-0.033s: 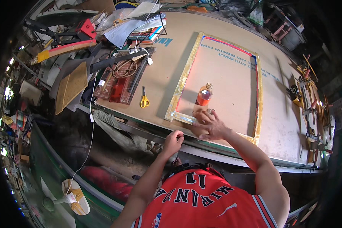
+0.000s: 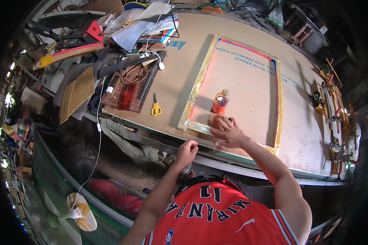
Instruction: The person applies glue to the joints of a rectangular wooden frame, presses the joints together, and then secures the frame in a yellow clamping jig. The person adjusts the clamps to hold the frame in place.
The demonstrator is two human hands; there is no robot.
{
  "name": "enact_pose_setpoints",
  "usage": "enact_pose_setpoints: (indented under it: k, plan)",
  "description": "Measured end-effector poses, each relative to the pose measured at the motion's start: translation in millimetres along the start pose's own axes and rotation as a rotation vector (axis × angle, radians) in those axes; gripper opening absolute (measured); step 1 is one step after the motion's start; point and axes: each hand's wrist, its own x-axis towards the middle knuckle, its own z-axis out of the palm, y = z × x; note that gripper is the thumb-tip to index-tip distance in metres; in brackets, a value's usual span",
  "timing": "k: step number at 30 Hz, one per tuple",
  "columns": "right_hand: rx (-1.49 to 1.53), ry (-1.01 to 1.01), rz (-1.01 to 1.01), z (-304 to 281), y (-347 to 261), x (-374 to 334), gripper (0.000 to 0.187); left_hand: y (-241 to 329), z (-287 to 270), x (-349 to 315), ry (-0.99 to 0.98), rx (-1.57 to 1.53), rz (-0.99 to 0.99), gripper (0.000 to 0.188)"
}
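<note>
A rectangular screen-like wooden frame [image 2: 279, 98] lies on the board-topped table, its border yellowish with pink-red and blue along the inner edge. My right hand [image 2: 230, 135] reaches over the frame's near bar, palm down, with its fingers spread; it seems to hold nothing. Just beyond those fingers, a clear bottle [image 2: 220, 102] with orange-red liquid stands upright inside the frame. My left hand [image 2: 186, 152] hovers by the table's front edge, left of the frame's near corner, its fingers curled closed. What they hold, if anything, is hidden.
Yellow-handled scissors [image 2: 155, 107] lie left of the frame. A reddish-brown gridded board [image 2: 122, 92] with cables and a black bar sits farther left, near a pile of papers [image 2: 137, 34]. Clamps and tools [image 2: 335, 118] line the right side. A white cord [image 2: 99, 134] hangs down left.
My right hand has shifted very slightly to the right along the frame's near bar. My left hand, the bottle and the frame stay where they were.
</note>
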Motion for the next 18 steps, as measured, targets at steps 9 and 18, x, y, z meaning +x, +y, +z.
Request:
enact_pose_setpoints:
  k: [9, 18]
  plan:
    - [-0.028, 0.019, 0.078, -11.3, -0.8, 22.1, 0.070, -12.2, -11.6, 12.1, 0.018, -0.001, 0.002, 0.017]
    - [-0.020, 0.040, 0.032, -14.5, -10.1, 29.9, 0.072, -20.8, -20.0, 15.0, 0.030, -0.003, -0.001, 0.016]
